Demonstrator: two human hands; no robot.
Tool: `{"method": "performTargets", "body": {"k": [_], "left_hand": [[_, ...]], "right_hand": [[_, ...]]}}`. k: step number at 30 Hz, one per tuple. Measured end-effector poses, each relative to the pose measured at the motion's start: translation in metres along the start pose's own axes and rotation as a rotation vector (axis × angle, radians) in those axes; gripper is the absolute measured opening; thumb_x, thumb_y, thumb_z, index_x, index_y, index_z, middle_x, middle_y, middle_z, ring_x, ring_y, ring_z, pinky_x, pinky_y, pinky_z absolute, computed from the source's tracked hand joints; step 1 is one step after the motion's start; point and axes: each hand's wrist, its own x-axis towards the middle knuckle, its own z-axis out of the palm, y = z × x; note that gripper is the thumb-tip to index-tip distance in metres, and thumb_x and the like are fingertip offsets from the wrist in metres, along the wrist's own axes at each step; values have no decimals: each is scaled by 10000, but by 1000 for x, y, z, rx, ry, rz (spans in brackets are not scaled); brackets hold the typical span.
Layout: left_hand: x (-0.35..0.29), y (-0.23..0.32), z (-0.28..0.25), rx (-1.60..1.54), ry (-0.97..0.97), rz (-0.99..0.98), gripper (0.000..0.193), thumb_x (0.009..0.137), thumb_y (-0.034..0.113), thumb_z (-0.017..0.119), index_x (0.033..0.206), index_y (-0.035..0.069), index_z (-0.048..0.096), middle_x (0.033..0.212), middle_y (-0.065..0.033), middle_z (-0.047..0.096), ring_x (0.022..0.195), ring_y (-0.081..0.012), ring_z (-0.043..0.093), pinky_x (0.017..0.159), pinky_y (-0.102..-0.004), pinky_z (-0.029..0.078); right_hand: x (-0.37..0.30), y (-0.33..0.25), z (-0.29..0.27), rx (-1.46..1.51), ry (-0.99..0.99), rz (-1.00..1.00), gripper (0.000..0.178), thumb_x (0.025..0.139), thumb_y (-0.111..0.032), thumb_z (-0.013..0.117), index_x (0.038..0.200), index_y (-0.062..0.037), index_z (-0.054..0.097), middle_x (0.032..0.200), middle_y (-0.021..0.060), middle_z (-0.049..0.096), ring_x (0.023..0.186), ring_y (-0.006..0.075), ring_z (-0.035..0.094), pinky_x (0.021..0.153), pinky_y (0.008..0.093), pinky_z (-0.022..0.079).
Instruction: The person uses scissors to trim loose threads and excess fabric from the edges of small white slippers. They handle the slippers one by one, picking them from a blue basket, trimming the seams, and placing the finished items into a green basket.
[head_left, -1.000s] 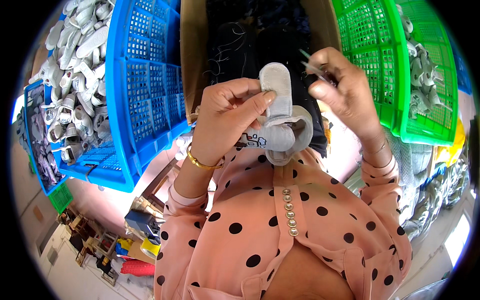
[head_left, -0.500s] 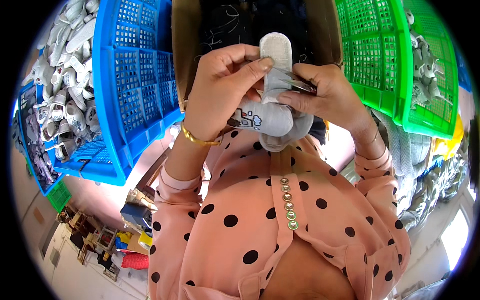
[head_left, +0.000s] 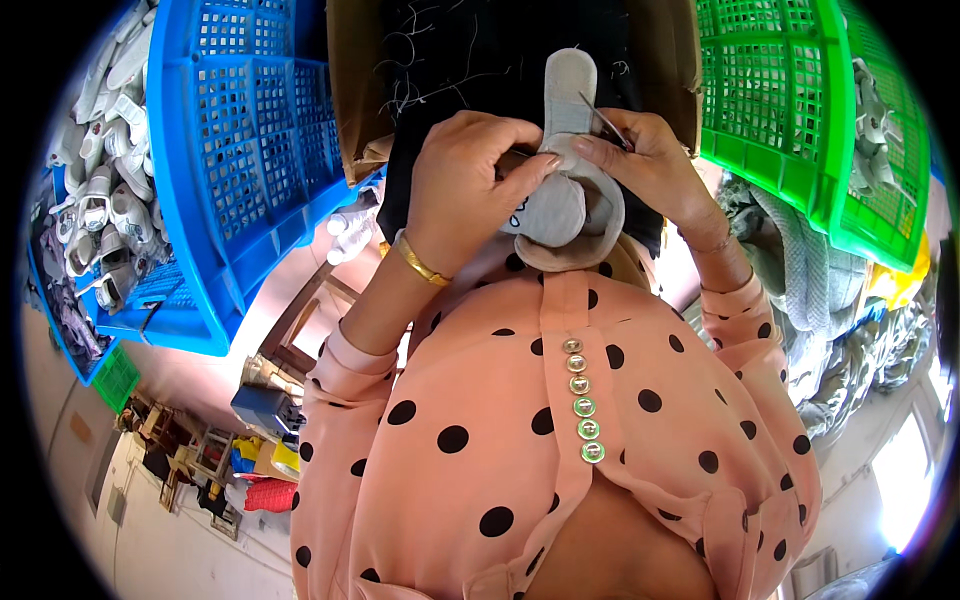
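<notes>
Left hand point(head_left: 468, 178) pinches the grey shoe point(head_left: 558, 212); right hand point(head_left: 662, 172) curls closed around a pointed tool point(head_left: 605, 122) (mostly hidden). A slipping tip could nick the strap point(head_left: 571, 78).

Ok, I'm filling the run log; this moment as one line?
left fingers: holding shoe; right fingers: holding thin tool at flap; blue crate: left; green crate: right
</notes>
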Motion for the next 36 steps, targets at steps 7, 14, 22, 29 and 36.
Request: {"method": "performTargets", "body": {"k": [7, 14, 22, 29, 36], "left_hand": [[-6, 3, -4, -448, -142, -469, 171, 924, 143, 591, 896, 4, 687, 719, -66, 671, 712, -105, 656, 647, -222, 491], [-4, 7, -13, -360, -221, -218, 148, 900, 110, 642, 984, -9, 669, 848, -87, 707, 726, -108, 666, 679, -238, 536], [-5, 8, -3, 397, 10, 338, 36, 812, 92, 650, 830, 61, 647, 692, -91, 625, 623, -272, 616, 709, -364, 540], [14, -22, -33, 662, 153, 131, 116, 866, 99, 650, 978, 67, 646, 900, -87, 685, 828, -280, 643, 765, -364, 508], [1, 5, -28, 7, -170, -9, 118, 795, 100, 726, 906, 59, 726, 930, -81, 687, 894, -210, 632, 826, -330, 500]], "right_hand": [[-12, 2, 10, 62, 6, 3, 289, 935, -250, 651, 997, 33, 659, 753, -15, 585, 712, 26, 475, 620, 207, 432], [-17, 0, 11, 99, 16, -10, 264, 939, -237, 644, 972, 25, 655, 739, -24, 578, 705, 22, 462, 607, 206, 416], [-21, 1, 19, 57, 82, 12, 250, 936, -240, 650, 897, 7, 643, 679, -53, 523, 684, 8, 430, 586, 201, 397], [-23, -3, 15, 149, 54, 31, 244, 936, -235, 652, 901, 7, 646, 695, -53, 543, 685, 7, 444, 600, 197, 410], [-18, -8, 18, 174, 33, 3, 243, 946, -219, 637, 971, 21, 659, 748, -28, 596, 718, 16, 482, 645, 204, 442]]}}
